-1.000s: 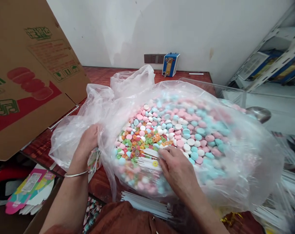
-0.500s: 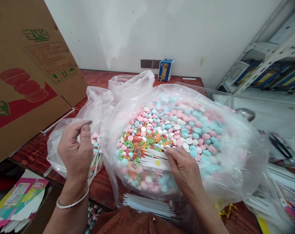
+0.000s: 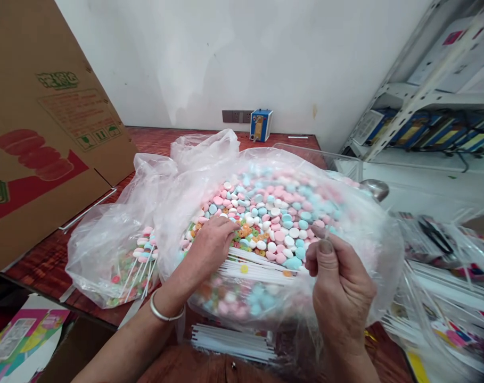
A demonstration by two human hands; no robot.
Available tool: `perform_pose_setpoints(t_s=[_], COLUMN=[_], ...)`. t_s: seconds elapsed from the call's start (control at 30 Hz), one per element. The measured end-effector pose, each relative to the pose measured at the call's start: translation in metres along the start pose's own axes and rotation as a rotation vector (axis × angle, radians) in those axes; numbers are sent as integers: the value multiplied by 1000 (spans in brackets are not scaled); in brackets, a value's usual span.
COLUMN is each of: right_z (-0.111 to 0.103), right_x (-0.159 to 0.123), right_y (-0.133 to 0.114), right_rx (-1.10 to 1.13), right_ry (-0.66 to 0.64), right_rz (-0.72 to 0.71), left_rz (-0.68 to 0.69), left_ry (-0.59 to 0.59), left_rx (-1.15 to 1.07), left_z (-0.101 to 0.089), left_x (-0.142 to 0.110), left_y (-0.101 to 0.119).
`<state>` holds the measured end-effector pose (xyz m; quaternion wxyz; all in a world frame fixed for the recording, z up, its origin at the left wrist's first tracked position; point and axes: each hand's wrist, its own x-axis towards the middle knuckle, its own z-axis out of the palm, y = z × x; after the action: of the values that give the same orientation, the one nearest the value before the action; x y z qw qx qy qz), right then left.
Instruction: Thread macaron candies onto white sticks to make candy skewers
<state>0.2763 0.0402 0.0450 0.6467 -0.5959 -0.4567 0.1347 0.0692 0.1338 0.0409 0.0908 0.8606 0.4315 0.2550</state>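
A big clear plastic bag [image 3: 369, 260] lies open, full of pink, white and blue button-shaped candies [image 3: 279, 234] with small coloured ring candies [image 3: 247, 231] among them. My left hand [image 3: 210, 246] reaches over the bag's rim. Its fingers point down together among the candies; the tips are partly hidden. White sticks [image 3: 253, 263] lie in a bundle on the candies, just right of and below that hand. Above the bag's right side, my right hand [image 3: 341, 282] is raised with thumb and forefinger pinched; what sits between them is too small to make out.
On the left, a smaller plastic bag [image 3: 93, 260] holds candies threaded on sticks [image 3: 146, 250]. More white sticks [image 3: 234, 343] lie at the front edge. A cardboard box [image 3: 38, 133] stands left, a blue device [image 3: 261, 125] at the wall, and packed sticks [image 3: 445, 292] on the right.
My left hand has moved right and down from beside the small bag into the candies. My right hand has left the stick bundle, rising to the right with fingers pinched.
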Motion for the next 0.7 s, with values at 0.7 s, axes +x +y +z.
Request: perform_pose_setpoints(t_s=[0.7], right_z=[31], right_x=[32], right_y=[43], right_rx=[-880], right_ry=[-466], right_rz=[10], left_rz=[136], left_ry=[-92], left_rx=[-79], left_z=[34], left_x=[32], left_y=[31])
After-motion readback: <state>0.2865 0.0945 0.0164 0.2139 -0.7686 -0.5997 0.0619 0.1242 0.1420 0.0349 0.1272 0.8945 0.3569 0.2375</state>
